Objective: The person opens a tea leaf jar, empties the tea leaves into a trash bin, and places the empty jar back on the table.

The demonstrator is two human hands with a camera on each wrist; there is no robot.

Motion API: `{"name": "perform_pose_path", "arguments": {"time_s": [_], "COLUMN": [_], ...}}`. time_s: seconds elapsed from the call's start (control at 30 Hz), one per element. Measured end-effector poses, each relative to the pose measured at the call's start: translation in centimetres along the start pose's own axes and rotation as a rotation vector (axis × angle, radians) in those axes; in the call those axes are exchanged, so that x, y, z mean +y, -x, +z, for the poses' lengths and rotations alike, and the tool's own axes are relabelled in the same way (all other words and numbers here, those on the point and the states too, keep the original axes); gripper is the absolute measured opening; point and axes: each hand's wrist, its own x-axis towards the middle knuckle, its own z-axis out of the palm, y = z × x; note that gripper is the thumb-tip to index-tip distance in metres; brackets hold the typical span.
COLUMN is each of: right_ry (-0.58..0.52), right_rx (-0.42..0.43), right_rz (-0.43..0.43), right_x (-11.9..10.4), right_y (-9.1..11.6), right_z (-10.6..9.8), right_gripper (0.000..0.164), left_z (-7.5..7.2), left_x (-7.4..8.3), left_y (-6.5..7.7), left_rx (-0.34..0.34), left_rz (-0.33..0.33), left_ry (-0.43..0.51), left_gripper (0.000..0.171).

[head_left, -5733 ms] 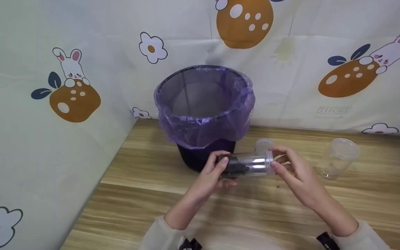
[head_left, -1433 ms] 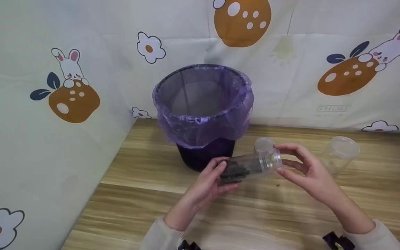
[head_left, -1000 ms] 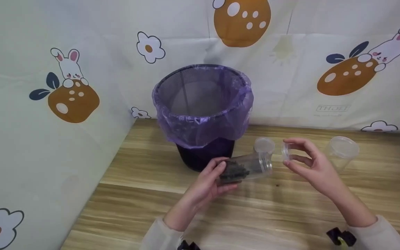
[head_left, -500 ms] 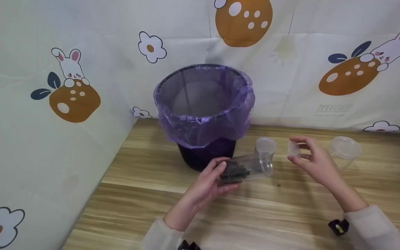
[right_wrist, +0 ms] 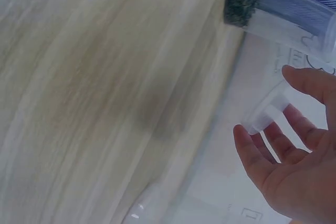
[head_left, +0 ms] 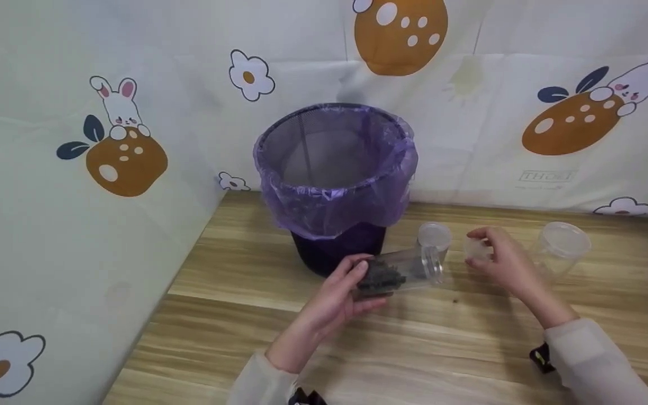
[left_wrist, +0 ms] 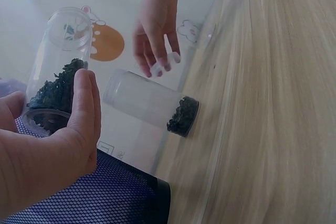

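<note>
My left hand [head_left: 338, 292] grips a clear plastic jar [head_left: 414, 269] by its base, tilted on its side with the uncovered mouth to the right. Dark, crinkled dried leaves [left_wrist: 55, 90] lie in its lower part. To the right of that mouth, my right hand [head_left: 507, 261] pinches a translucent round lid [right_wrist: 268, 108] by its edge, low over the table. Behind the tilted jar stands a second lidded jar [left_wrist: 142, 98], upright, with similar dark leaves at its bottom. A third lidded clear jar [head_left: 566, 242] stands just beyond my right hand, partly hidden by it.
A dark mesh waste bin [head_left: 338, 244] lined with a purple bag [head_left: 335, 214] stands behind my left hand. A small dark crumb [head_left: 455, 301] lies on the wooden table [head_left: 234, 337]. Patterned cloth walls [head_left: 189, 112] close off the back and left.
The lid has come off the jar in my left hand. My right hand has carried it to the right, turning it and lowering it toward the table. The left hand stays nearly still.
</note>
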Motion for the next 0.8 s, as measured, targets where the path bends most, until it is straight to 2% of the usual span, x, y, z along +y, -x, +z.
{"name": "perform_pose_path", "arguments": {"time_s": [0.27,0.8], "right_ry": [0.165,0.312], "right_rx": [-0.098,-0.113], "right_rz": [0.019,-0.030], "right_x": [1.2,1.9], "right_y": [-0.3,0.0], "right_z": [0.6,1.5], "right_gripper": [0.043,0.039], "left_z": [-0.1,-0.3], "left_x": [0.0,0.0], "left_y": [0.1,0.4], "left_rx": [-0.032,-0.032], "left_rz": [0.027,0.028], "left_ry": [-0.016,0.007], "left_gripper": [0.036,0.036]}}
